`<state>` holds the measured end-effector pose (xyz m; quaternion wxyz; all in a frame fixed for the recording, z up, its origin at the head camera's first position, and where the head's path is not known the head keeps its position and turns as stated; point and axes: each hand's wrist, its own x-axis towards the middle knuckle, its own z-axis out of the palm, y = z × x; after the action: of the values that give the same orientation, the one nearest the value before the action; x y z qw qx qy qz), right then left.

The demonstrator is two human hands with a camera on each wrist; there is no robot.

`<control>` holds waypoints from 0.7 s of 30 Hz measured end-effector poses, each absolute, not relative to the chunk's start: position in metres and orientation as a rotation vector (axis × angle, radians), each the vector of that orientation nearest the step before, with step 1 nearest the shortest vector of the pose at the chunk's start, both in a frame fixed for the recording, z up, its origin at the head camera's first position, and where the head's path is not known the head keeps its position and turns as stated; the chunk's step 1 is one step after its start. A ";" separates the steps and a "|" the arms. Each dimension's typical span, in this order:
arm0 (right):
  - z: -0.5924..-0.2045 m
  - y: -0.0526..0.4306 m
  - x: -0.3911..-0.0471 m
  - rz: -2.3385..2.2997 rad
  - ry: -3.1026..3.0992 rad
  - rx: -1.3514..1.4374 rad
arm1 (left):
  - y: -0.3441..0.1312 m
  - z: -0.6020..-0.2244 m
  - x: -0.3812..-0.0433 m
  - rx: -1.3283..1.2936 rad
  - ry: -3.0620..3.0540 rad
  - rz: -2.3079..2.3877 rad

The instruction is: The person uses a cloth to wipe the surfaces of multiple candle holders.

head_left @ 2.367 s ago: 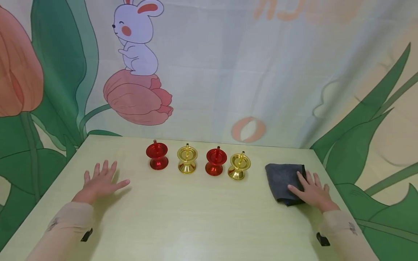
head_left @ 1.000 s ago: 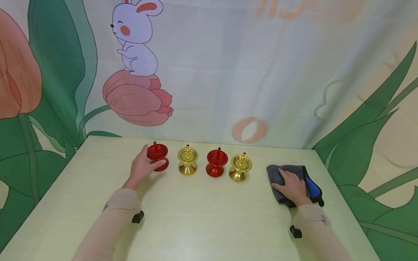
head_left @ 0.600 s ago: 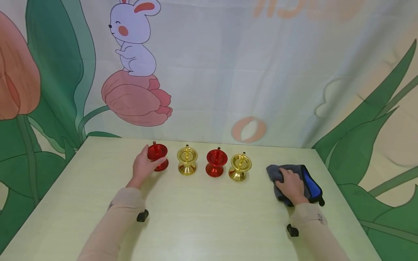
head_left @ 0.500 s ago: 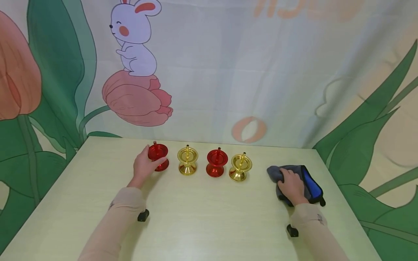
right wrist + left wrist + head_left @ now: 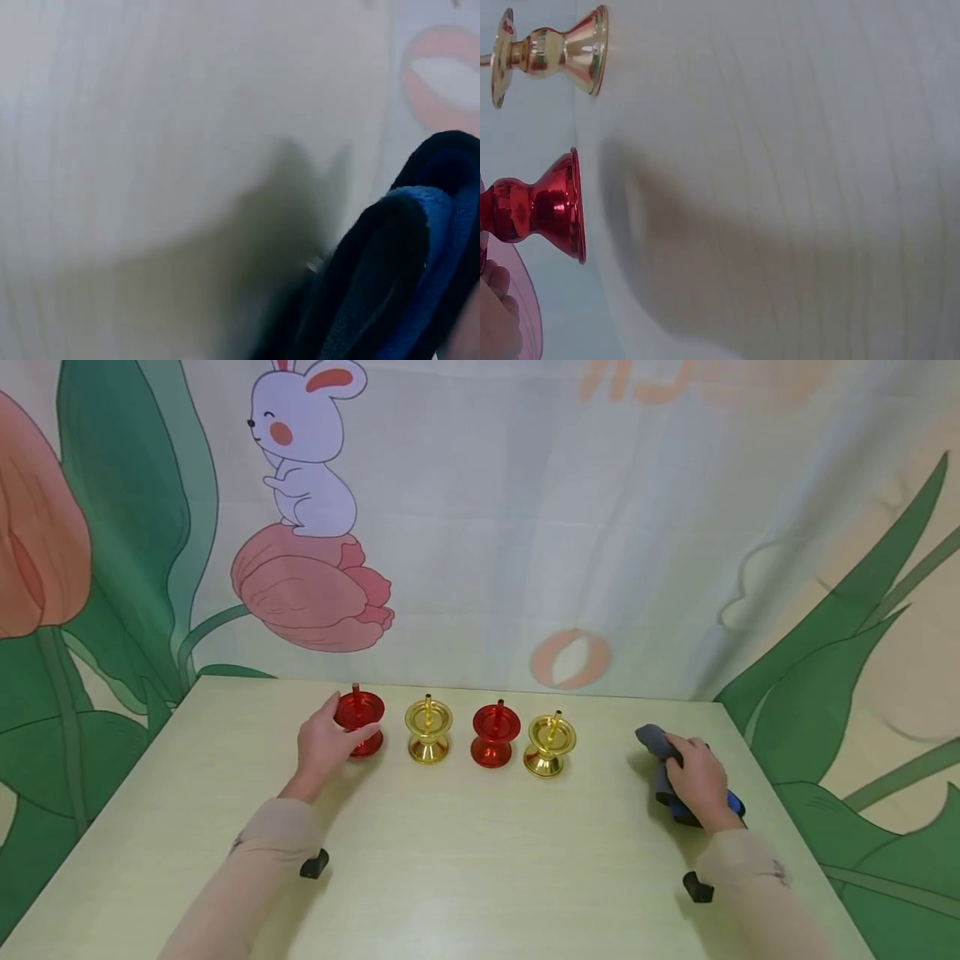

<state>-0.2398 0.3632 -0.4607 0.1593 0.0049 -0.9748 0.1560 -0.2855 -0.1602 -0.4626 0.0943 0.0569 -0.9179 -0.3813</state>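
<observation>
My left hand [image 5: 324, 750] grips the leftmost red metal candle holder [image 5: 367, 745] from its left side, thumb across the front and fingers at the dish. In the left wrist view, a gap shows between the holder's flared base [image 5: 559, 210] and its shadow on the table. My right hand [image 5: 699, 781] grips a folded grey and blue cloth [image 5: 654, 740], bunched under the palm and standing out past the fingers. Its black-edged blue folds [image 5: 431, 292] fill the lower right of the right wrist view, over a shadow on the table.
To the right of the held holder stand a gold candle holder [image 5: 428, 750], another red one [image 5: 492, 753] and a second gold one [image 5: 543, 763], in a row near the back edge. Behind the pale table [image 5: 480, 860] hangs a printed curtain [image 5: 465, 527].
My left hand has come right from the bare table to the red candle holder and grips it. My right hand has gone from lying flat on the cloth to bunching and lifting it.
</observation>
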 end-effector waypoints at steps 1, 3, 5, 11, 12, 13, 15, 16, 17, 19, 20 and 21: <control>-0.455 0.364 -0.238 0.445 -2.776 0.022 | -0.160 -0.461 -0.284 0.160 -2.722 -1.125; -0.445 0.365 -0.235 0.443 -2.753 0.035 | -0.160 -0.457 -0.281 0.139 -2.722 -1.110; -0.436 0.365 -0.232 0.451 -2.726 0.050 | -0.160 -0.453 -0.278 0.116 -2.725 -1.092; -0.416 0.363 -0.223 0.492 -2.636 0.095 | -0.157 -0.441 -0.268 0.037 -2.731 -1.058; -0.413 0.362 -0.221 0.504 -2.627 0.103 | -0.156 -0.439 -0.266 0.027 -2.732 -1.061; -0.410 0.361 -0.219 0.520 -2.613 0.113 | -0.156 -0.437 -0.264 0.020 -2.736 -1.065; -0.403 0.357 -0.216 0.545 -2.589 0.130 | -0.154 -0.433 -0.260 0.004 -2.743 -1.070; -0.400 0.355 -0.214 0.559 -2.581 0.138 | -0.153 -0.431 -0.258 -0.007 -2.743 -1.072; -0.396 0.352 -0.212 0.576 -2.573 0.148 | -0.151 -0.430 -0.256 -0.017 -2.743 -1.077; -0.390 0.346 -0.209 0.601 -2.558 0.162 | -0.149 -0.426 -0.252 -0.045 -2.739 -1.080; -0.387 0.343 -0.207 0.611 -2.554 0.169 | -0.147 -0.424 -0.250 -0.062 -2.734 -1.081; -0.383 0.339 -0.206 0.623 -2.551 0.178 | -0.146 -0.423 -0.247 -0.077 -2.728 -1.085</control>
<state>-0.2056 0.3393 -0.3833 0.2522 0.0655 -0.9379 0.2291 -0.2474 -0.1460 -0.4229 0.1021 -0.0262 -0.9240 -0.3676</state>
